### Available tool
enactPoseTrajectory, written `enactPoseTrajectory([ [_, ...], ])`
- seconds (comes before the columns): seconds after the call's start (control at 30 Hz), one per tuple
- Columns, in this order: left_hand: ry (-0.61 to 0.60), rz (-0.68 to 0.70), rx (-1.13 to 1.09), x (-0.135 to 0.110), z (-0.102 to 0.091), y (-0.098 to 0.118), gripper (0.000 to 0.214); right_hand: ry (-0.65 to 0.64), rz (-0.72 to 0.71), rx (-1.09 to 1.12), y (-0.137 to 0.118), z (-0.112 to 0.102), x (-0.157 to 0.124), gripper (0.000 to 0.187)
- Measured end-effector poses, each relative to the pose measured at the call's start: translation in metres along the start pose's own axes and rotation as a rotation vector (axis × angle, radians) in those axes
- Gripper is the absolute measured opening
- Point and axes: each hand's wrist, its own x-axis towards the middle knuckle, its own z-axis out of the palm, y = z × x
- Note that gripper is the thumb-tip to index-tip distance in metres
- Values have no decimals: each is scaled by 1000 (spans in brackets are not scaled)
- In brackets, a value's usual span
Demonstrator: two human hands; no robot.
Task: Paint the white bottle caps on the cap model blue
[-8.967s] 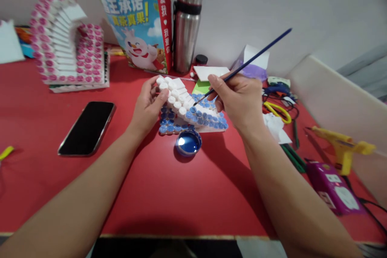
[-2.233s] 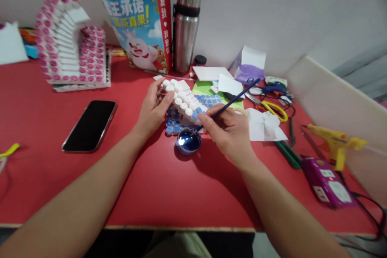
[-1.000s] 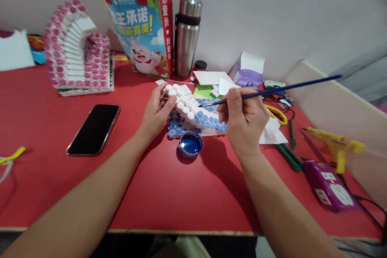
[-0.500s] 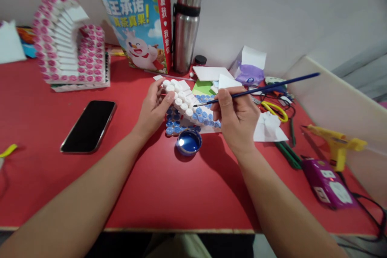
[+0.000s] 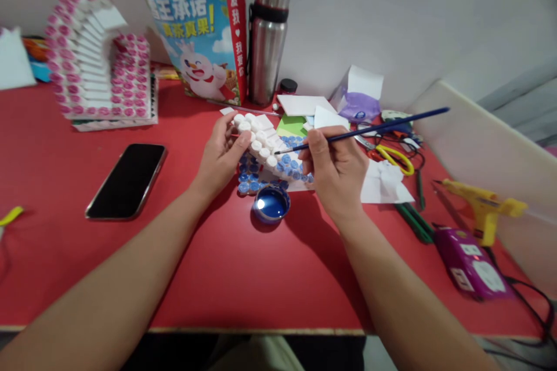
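Observation:
My left hand (image 5: pixel 221 151) is closed on the left end of a white paper model (image 5: pixel 263 154), tilted above the table, its thumb pressed on the front. Rows of round white rolls cover the model; those toward its right and lower parts are blue. In my right hand (image 5: pixel 337 165) is a thin dark-blue paintbrush (image 5: pixel 387 126), gripped like a pen. The brush tip is at the white rolls near the blue ones; whether it touches cannot be told. Just below the model stands a small round cup of blue paint (image 5: pixel 272 204).
On the left lie a phone (image 5: pixel 128 181) and a pink-and-white paper model (image 5: pixel 98 58). A steel flask (image 5: pixel 268 40) and a printed bag (image 5: pixel 195 29) stand behind. To the right are yellow-handled scissors (image 5: pixel 395 159), a green cutter (image 5: pixel 414 223), a glue gun (image 5: pixel 483 206) and a purple power box (image 5: pixel 472 264).
My right hand and the paintbrush have shifted slightly left, bringing the tip a little further over the white rolls. My left hand keeps its hold on the model.

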Motion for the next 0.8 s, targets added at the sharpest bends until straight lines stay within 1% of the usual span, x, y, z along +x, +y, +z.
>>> enactPoseTrajectory([
  [0.13, -15, -2, 13, 0, 0, 1, 74, 2, 1, -4, -1, -1, 1, 41],
  [0.33, -2, -11, 31, -1, -1, 3, 75, 64, 4, -28, -1, -3, 4, 45],
  [0.5, 4, -19, 19, -1, 0, 3, 73, 51, 38, -55, 0, -2, 5, 52],
  [0.67, 3, -9, 15, -1, 0, 4, 75, 98, 44, -55, 0, -2, 7, 55],
  [0.8, 10, -10, 25, -1, 0, 4, 75, 76, 48, -43, 2, -3, 7, 54],
])
